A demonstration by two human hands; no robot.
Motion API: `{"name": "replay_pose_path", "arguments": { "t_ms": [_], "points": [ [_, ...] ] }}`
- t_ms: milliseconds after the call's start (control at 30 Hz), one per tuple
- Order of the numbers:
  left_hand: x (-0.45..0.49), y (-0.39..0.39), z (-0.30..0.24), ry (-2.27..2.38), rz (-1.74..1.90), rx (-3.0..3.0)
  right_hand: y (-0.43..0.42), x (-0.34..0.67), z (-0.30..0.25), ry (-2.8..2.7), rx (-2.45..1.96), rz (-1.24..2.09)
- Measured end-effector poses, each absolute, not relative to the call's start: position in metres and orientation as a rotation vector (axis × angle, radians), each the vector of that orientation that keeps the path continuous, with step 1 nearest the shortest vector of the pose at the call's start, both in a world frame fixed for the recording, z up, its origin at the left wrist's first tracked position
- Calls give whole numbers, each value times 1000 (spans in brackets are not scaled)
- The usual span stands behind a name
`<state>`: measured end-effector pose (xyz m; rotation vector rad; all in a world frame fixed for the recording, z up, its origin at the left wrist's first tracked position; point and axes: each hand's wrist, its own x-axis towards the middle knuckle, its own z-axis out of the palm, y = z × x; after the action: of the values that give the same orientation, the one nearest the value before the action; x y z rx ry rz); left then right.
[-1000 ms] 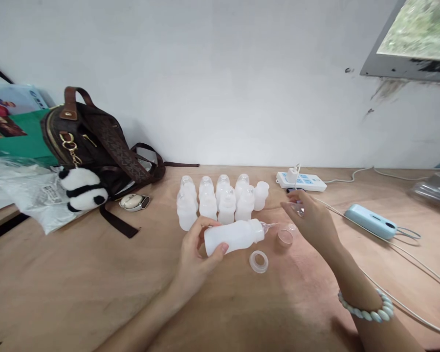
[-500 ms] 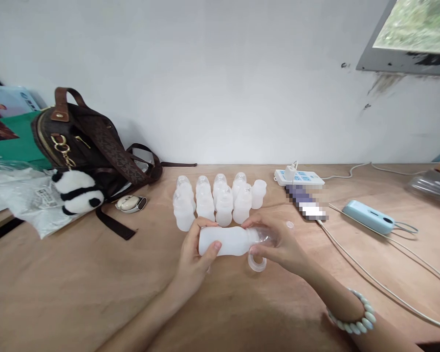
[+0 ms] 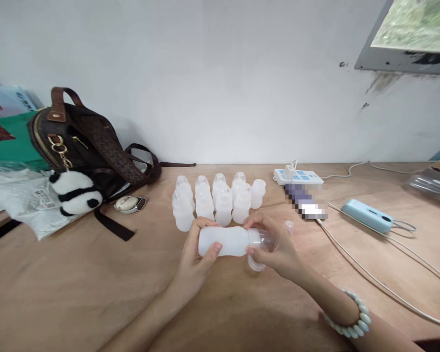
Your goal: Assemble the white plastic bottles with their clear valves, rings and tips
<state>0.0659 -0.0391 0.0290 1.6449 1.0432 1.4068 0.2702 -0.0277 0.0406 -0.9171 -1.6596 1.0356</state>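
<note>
A frosted white baby bottle [image 3: 228,240] lies sideways in the air between my hands. My left hand [image 3: 195,254] is closed around its base, thumb on the near side. My right hand [image 3: 275,244] grips the clear cap [image 3: 258,238] at the neck end, fingers and thumb on opposite sides. Partly covered by my right hand, a clear ring [image 3: 255,264] lies on the table below. A small clear piece, probably a nipple [image 3: 289,227], sits just beyond my right hand. Several capped bottles [image 3: 223,208] stand in two rows behind, with one uncapped bottle [image 3: 257,193] at their right end.
On the left are a dark backpack [image 3: 91,132] with a panda plush [image 3: 77,193], a plastic bag [image 3: 25,200] and a watch [image 3: 130,204]. To the right lie a power strip [image 3: 304,177], a phone [image 3: 297,195], a blue device [image 3: 366,215] and a white cable [image 3: 370,278].
My right hand has turned slightly at the cap, its fingers shifting on the neck end. The bottle stays level in my left hand. The view has moved a little.
</note>
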Motion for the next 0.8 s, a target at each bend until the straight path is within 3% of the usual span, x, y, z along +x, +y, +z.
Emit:
{"name": "replay_pose_path", "arguments": {
  "t_ms": [533, 667, 800],
  "points": [
    [70, -37, 20, 1177, 1151, 1622, -12, 273, 40, -1329, -1003, 1225],
    [73, -39, 17, 1097, 1011, 1637, -15, 268, 37, -1504, -912, 1334],
    [73, -40, 19, 1071, 990, 1710, -18, 270, 36, -1695, -952, 1197]
  ]
}}
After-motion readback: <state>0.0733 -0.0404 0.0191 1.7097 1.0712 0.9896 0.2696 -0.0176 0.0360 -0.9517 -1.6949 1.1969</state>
